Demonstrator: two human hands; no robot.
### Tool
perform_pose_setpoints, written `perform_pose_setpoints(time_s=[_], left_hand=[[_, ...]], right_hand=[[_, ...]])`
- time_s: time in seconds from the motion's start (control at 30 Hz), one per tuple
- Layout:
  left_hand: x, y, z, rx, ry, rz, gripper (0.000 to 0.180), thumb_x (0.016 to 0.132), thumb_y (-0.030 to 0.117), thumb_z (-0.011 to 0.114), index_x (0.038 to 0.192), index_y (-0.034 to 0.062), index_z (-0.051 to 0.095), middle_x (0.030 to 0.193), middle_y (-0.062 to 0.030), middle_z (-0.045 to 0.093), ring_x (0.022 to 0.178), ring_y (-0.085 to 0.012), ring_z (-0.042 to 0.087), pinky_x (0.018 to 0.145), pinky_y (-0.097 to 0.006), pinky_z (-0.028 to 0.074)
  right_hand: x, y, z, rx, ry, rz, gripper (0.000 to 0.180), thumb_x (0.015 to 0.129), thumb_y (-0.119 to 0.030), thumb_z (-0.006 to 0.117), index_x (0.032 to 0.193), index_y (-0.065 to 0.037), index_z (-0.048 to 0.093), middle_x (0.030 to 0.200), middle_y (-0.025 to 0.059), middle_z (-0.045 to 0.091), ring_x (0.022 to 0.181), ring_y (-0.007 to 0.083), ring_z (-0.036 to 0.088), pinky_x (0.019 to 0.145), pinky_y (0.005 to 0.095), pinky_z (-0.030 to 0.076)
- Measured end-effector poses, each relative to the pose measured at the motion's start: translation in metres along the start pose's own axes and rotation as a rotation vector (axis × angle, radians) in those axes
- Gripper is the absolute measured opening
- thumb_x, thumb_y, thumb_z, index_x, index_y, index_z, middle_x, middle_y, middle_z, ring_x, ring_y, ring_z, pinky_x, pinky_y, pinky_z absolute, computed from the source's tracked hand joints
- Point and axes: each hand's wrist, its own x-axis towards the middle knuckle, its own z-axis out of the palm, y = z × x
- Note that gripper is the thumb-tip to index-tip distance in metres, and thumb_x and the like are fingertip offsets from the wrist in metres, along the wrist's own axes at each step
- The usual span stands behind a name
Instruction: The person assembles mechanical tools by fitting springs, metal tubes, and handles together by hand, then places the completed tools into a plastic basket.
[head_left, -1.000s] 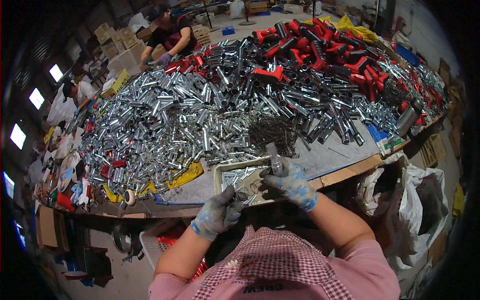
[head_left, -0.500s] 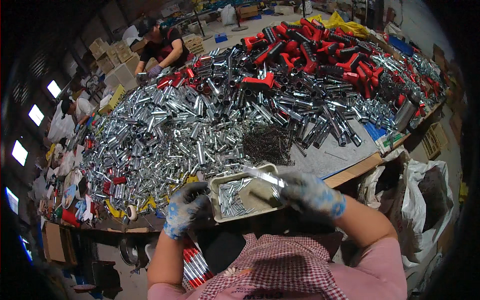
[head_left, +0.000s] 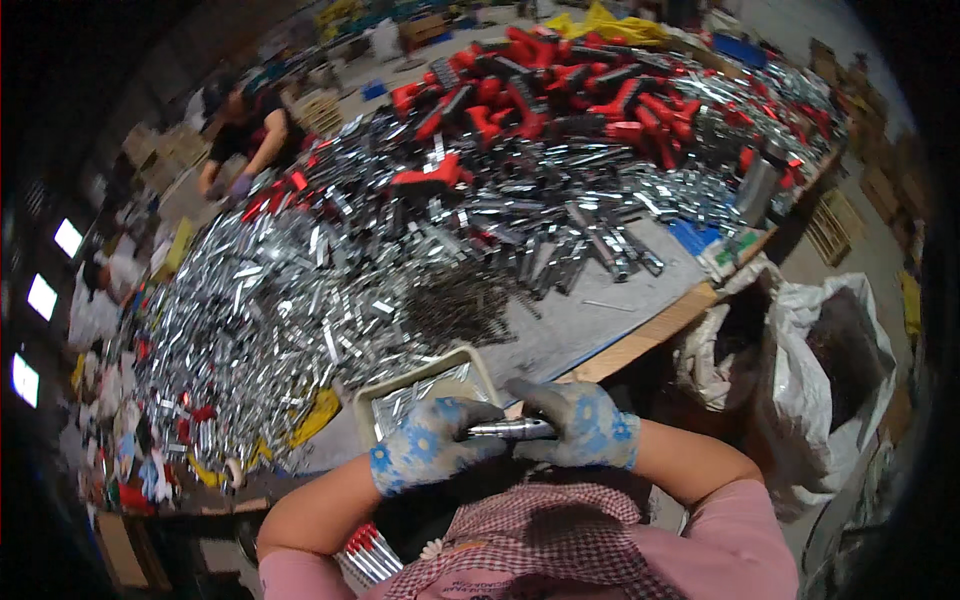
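A shiny silver metal tube (head_left: 512,428) lies level in front of my body, held between both gloved hands. My left hand (head_left: 432,445), in a pale glove with blue flowers, closes on its left end. Fingers of my right hand (head_left: 580,425), in a matching glove, wrap round the right end. Just beyond my hands stands a cream tray (head_left: 487,372) with small metal pins (head_left: 400,400) in it; my left hand hides part of its near side. Farther off is a heap of dark coil springs (head_left: 455,305).
A great pile of silver metal tubes (head_left: 290,290) covers the table, with red-and-black handles (head_left: 530,100) heaped at the back. White sacks (head_left: 825,370) stand right of the wooden table edge (head_left: 650,330). A co-worker (head_left: 250,140) is at the far left. Red-and-silver rods (head_left: 368,553) lie beside my lap.
My right hand has brought the tube from above the tray toward my body. My left hand has left the tray's side and taken hold of the tube. The whole view has shifted and tilted.
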Motion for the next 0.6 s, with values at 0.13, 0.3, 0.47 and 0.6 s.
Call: perform_pose_setpoints(time_s=[0.13,0.3,0.47,0.6], left_hand=[[0.062,0.019,-0.024,0.078,-0.300,0.089,0.039,0.084,0.028,0.068,0.115,0.0054,0.065,0.097,-0.0148,0.069,0.090,-0.0234,0.067,0.080,-0.034,0.051],[0.215,-0.001,-0.029,0.387,0.283,0.492,0.055,0.085,0.021,0.063,0.134,0.0037,0.046,0.132,-0.0180,0.051,0.123,-0.0341,0.048,0.107,-0.042,0.035],[0.345,-0.024,-0.002,1.213,0.286,0.676,0.044,0.086,0.017,0.052,0.130,0.0161,0.053,0.125,-0.0105,0.057,0.125,-0.0299,0.047,0.111,-0.051,0.027],[0.336,-0.033,-0.013,1.099,0.224,0.647,0.028,0.088,0.017,0.050,0.112,0.0132,0.064,0.109,-0.0082,0.062,0.108,-0.0304,0.056,0.106,-0.044,0.034]], right_hand=[[-0.022,0.035,-0.012,-0.021,0.086,-0.012,0.046,0.069,-0.023,0.080,0.108,-0.002,0.065,0.085,0.0147,0.067,0.075,0.0271,0.068,0.067,0.0337,0.053],[-0.057,0.052,-0.023,0.301,0.422,0.450,0.033,0.074,-0.018,0.077,0.102,-0.002,0.068,0.083,0.0113,0.069,0.074,0.0175,0.067,0.067,0.0298,0.053],[-0.059,0.053,-0.036,0.294,0.486,0.741,0.039,0.068,-0.016,0.078,0.102,0.000,0.069,0.087,0.0071,0.067,0.078,0.0134,0.063,0.072,0.0283,0.050],[-0.069,0.053,-0.038,0.209,0.531,0.735,0.036,0.070,-0.018,0.078,0.100,-0.002,0.069,0.085,0.0110,0.068,0.074,0.0173,0.065,0.069,0.0304,0.051]])
